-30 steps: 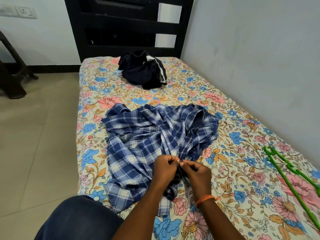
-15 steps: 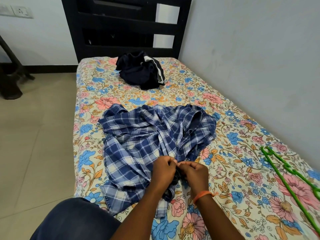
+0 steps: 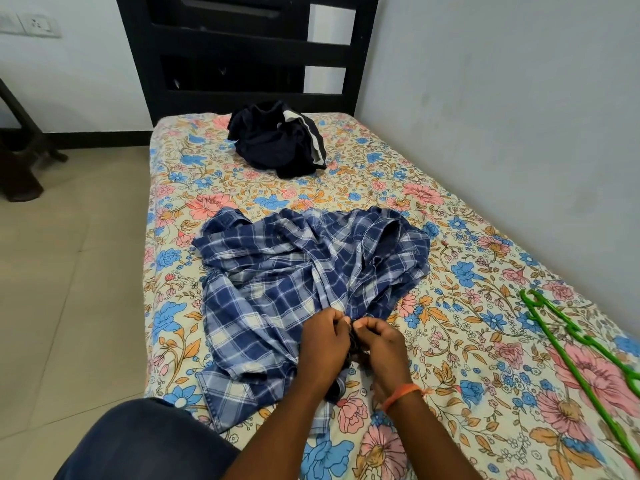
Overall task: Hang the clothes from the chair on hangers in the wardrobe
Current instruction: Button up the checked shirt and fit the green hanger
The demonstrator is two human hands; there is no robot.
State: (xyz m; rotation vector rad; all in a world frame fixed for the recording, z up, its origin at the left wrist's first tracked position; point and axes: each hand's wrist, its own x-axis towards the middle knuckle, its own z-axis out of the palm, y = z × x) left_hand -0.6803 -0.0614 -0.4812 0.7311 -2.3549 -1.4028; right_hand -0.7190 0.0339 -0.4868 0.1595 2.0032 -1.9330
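A blue and white plaid shirt (image 3: 298,278) lies crumpled on the floral bed sheet (image 3: 450,341). My left hand (image 3: 323,342) and my right hand (image 3: 379,348) meet at the shirt's front edge near me, both pinching the fabric with curled fingers. An orange band circles my right wrist. A dark navy garment (image 3: 277,143) with a white stripe sits bunched near the head of the bed. Green plastic hangers (image 3: 585,355) lie on the sheet at the right.
A black slatted headboard (image 3: 242,57) stands at the far end. A pale wall (image 3: 519,116) runs along the bed's right side. Tiled floor (image 3: 69,271) lies to the left, with dark furniture legs (image 3: 20,161) at the far left. My knee (image 3: 145,441) is at the bottom.
Both hands stay pinched on the shirt's front edge, with only small finger movement. The view has shifted slightly.
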